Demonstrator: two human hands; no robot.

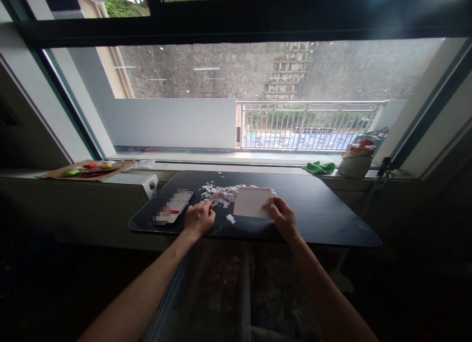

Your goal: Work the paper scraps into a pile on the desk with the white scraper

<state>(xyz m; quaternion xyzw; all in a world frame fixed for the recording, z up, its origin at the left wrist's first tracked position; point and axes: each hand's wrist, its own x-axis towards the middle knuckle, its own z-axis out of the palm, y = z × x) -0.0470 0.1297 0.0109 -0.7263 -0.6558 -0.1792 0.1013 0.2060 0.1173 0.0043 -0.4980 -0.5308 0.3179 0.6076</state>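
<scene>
My right hand (284, 218) grips the right edge of a pale, flat rectangular card (252, 202), thumb and fingers closed on it. The card is tilted up over the table and covers part of a heap of small paper scraps (220, 194), white with pinkish print. My left hand (200, 218) is by the near left side of the heap, its fingers curled in; whatever they may hold is hidden. Between the hands a few loose scraps (230, 218) lie near the front edge. A phone (176, 207) with a lit screen, partly blurred out, lies left of my left hand.
The dark table (317, 209) stands against the window sill. Below its front edge is a translucent bin (245, 293) with dim contents. On the sill are a green cloth (320, 168), a whitish container (354, 164) and a brown board (61, 172) with colourful items. A radiator (129, 181) stands left.
</scene>
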